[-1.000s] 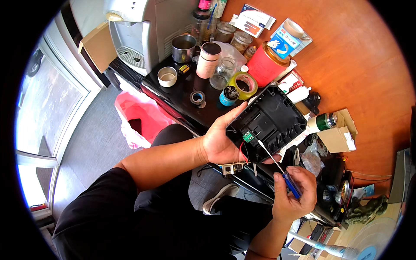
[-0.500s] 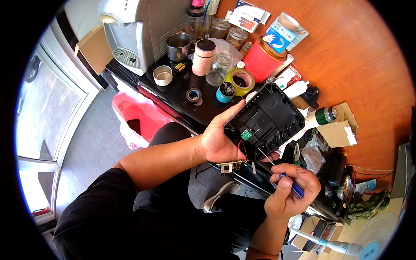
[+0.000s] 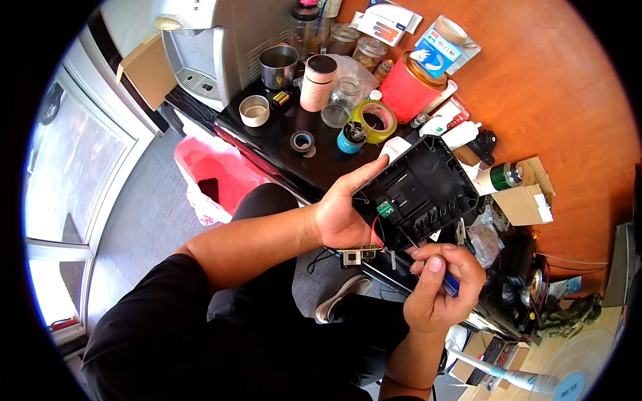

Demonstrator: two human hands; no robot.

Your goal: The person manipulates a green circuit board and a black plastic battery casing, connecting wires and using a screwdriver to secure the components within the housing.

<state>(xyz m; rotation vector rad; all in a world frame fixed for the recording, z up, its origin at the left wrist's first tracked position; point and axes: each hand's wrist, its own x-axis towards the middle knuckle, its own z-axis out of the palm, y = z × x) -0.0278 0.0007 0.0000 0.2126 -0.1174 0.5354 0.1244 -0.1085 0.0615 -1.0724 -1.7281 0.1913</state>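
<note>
My left hand (image 3: 340, 215) grips an open black plastic case (image 3: 435, 184) by its left and lower edge, tilted with its ribbed inside facing up. A green terminal block (image 3: 385, 208) sits inside, with a red wire running over the rim. Just below the case hangs a small circuit board (image 3: 358, 256) with a metal socket. In my right hand (image 3: 441, 287), closed fingers pinch a small screwdriver (image 3: 451, 286) with a blue handle. Its thin shaft points up at the lower edge of the case; whether the tip touches is hard to see.
On the black table behind stand a steel mug (image 3: 279, 67), a pink tumbler (image 3: 318, 83), a glass jar (image 3: 342, 103), yellow tape (image 3: 376, 120) and a red canister (image 3: 412, 85). A pink bag (image 3: 224, 174) is on the floor. At lower right is a fan (image 3: 568, 377).
The case has shifted slightly right and down in view. My right hand has moved a little up and left, bringing its fingers and the screwdriver closer to the case's lower edge.
</note>
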